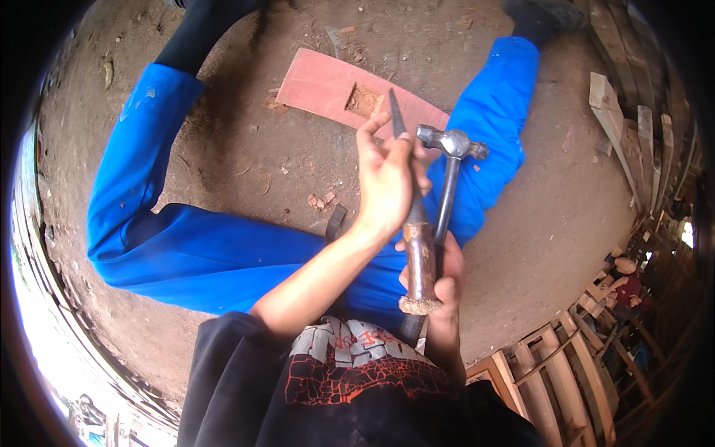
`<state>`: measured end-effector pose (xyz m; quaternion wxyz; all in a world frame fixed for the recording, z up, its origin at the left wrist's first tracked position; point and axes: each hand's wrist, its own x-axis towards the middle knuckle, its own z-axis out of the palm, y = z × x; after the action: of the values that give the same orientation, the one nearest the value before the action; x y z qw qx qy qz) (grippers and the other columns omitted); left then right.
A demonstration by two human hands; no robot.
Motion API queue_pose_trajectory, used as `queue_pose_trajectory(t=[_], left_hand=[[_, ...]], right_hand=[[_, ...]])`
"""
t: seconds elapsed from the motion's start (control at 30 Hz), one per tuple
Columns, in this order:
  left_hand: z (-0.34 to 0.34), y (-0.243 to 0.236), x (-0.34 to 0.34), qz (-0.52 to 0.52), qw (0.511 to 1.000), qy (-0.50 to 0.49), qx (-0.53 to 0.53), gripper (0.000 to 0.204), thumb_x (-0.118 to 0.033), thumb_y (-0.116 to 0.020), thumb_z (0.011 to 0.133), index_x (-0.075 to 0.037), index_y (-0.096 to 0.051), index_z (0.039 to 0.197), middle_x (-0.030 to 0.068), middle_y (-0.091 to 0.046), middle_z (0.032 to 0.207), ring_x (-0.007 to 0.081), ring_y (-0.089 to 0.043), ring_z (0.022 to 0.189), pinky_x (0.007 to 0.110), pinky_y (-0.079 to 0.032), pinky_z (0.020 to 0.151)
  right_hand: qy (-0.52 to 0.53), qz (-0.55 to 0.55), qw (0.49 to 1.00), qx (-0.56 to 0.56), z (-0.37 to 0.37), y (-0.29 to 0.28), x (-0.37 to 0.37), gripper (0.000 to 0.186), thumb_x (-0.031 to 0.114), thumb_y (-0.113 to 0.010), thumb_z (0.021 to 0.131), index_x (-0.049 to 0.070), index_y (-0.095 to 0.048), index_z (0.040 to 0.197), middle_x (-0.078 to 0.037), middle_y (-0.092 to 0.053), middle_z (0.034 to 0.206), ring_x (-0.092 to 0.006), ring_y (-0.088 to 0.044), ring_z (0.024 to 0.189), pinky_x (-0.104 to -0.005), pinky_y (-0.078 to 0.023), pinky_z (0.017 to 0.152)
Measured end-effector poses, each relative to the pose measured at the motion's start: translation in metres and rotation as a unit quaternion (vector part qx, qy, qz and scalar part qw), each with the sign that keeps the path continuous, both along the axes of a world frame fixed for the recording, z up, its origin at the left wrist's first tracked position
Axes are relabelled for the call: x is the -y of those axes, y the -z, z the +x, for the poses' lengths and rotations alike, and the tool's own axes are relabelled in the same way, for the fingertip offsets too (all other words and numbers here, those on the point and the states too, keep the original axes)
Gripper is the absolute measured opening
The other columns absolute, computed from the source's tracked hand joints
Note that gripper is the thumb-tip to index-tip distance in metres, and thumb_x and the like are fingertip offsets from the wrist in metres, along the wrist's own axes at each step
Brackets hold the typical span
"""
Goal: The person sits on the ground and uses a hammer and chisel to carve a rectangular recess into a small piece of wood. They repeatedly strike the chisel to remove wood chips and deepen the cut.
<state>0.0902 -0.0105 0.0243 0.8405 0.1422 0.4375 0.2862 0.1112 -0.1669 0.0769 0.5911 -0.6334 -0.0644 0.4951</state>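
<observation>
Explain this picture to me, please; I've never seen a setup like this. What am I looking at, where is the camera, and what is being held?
There is no machine here: each grip is a person's bare hand. The one view comes from a fisheye camera on the person's head, looking down, so straight edges bend near the rim. The blue trousers are the wearer's own. The left hand holds the dark blade of a chisel-like tool with a wooden handle. The right hand holds a hammer by its handle and seems to steady the tool's handle too. On the bare ground lies a reddish board with a squarish recess, with wood chips nearby. Timber stands or lies at the right.
</observation>
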Motion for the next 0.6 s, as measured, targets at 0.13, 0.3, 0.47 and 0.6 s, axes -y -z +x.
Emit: queue_pose_trajectory(t=[0.13,0.3,0.47,0.6], left_hand=[[0.001,-0.010,0.004,0.191,0.965,0.132,-0.119,0.052,-0.017,-0.056,0.097,0.002,-0.029,0.138,0.0210,-0.064,0.102,0.0253,-0.063,0.074,0.040,-0.054,0.068],[-0.048,-0.070,-0.028,0.524,0.771,0.290,-0.218,0.058,-0.033,-0.076,0.083,-0.007,-0.055,0.130,0.0279,-0.045,0.136,0.0417,-0.039,0.129,0.050,-0.035,0.107],[-0.075,-0.105,-0.048,0.323,0.689,0.240,0.602,0.029,-0.022,-0.066,0.097,0.006,-0.069,0.105,0.0250,-0.068,0.094,0.0339,-0.069,0.081,0.041,-0.058,0.067],[-0.124,-0.127,-0.018,0.254,0.629,0.410,0.610,0.022,-0.024,-0.072,0.090,-0.003,-0.072,0.098,0.0140,-0.069,0.104,0.0233,-0.066,0.083,0.035,-0.053,0.067]], right_hand=[[-0.006,0.019,0.992,-0.121,0.015,-0.017,-0.004,0.060,0.028,-0.080,0.076,-0.003,-0.047,0.116,-0.014,-0.063,0.090,-0.0136,-0.062,0.064,-0.0248,-0.053,0.057],[0.024,0.021,0.999,0.032,0.019,0.004,-0.010,0.044,0.009,-0.079,0.078,0.004,-0.047,0.108,-0.005,-0.062,0.086,-0.0083,-0.059,0.067,-0.0210,-0.048,0.061],[-0.040,-0.035,0.998,0.032,0.035,0.022,-0.025,0.039,0.006,-0.079,0.078,0.006,-0.048,0.101,0.001,-0.058,0.082,-0.0047,-0.056,0.067,-0.0204,-0.045,0.059],[-0.038,-0.018,0.999,0.029,0.038,0.032,-0.029,0.037,0.006,-0.079,0.078,0.006,-0.048,0.099,-0.001,-0.058,0.081,-0.0054,-0.055,0.065,-0.0213,-0.045,0.057]])
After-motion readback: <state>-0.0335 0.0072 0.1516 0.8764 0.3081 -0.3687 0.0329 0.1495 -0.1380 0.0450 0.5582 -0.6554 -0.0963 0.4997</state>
